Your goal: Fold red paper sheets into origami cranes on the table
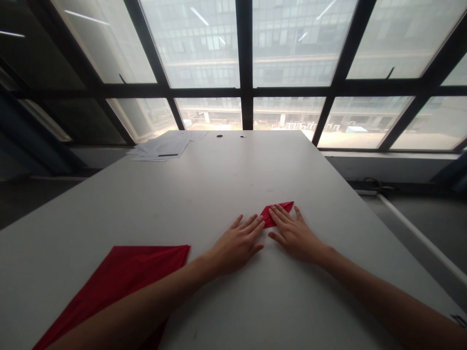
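A small folded piece of red paper or cloth (269, 221), pointed at its far right corner, lies flat on the white table. My right hand (292, 233) rests on its middle, palm down, with the fingers stretched out and the thumb apart. At its left end, the fingertips of my left hand (239, 243) touch the edge, fingers spread. Part of the folded piece is hidden under the right fingers. A much larger red sheet (124, 272), folded and slightly wrinkled, lies at the lower left, partly covered by my left forearm.
White papers (160, 146) are stacked loosely at the far left of the table (219, 189). Two dark spots, one a round hole (219, 136), show near the far edge. Large framed windows stand beyond. A cable (375, 183) lies off the table's right side.
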Demonstrator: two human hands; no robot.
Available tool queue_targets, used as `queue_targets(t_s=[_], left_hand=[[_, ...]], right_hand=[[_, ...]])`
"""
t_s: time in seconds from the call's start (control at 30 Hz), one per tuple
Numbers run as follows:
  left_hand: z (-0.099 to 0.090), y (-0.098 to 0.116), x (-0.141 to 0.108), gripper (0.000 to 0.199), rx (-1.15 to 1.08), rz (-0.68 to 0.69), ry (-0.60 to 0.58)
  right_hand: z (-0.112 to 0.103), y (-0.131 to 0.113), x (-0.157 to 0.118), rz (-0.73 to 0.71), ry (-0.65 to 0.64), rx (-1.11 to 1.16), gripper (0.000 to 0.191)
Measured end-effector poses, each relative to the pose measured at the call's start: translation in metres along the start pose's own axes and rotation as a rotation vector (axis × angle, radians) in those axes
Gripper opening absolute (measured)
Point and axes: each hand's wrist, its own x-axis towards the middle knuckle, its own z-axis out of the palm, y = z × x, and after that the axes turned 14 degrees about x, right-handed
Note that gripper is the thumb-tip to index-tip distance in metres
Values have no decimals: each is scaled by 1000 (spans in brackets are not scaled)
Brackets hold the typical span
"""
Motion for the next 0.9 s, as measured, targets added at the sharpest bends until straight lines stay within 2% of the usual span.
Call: queue_targets(t_s=[0.1, 0.2, 0.3, 0.47, 0.57, 0.77, 0.9], left_hand=[[2, 0, 0, 49, -9, 4, -26], [0, 0, 2, 42, -13, -39, 12], [1, -1, 6, 35, -40, -46, 52], [6, -2, 10, 23, -129, -108, 85], [8, -4, 11, 25, -150, -136, 72], [9, -5, 10, 26, -80, -62, 89], [9, -6, 9, 27, -95, -68, 80]], right_hand=[[0, -2, 0, -1, 49, 13, 66], [-4, -4, 2, 19, 170, 42, 44], [-10, -1, 4, 50, 281, 75, 32], [-16, 6, 7, 92, 283, 128, 16], [-18, 4, 6, 133, 279, 100, 17], [-21, -2, 4, 312, 231, 28, 29], [-27, 2, 5, 390, 196, 94, 30]])
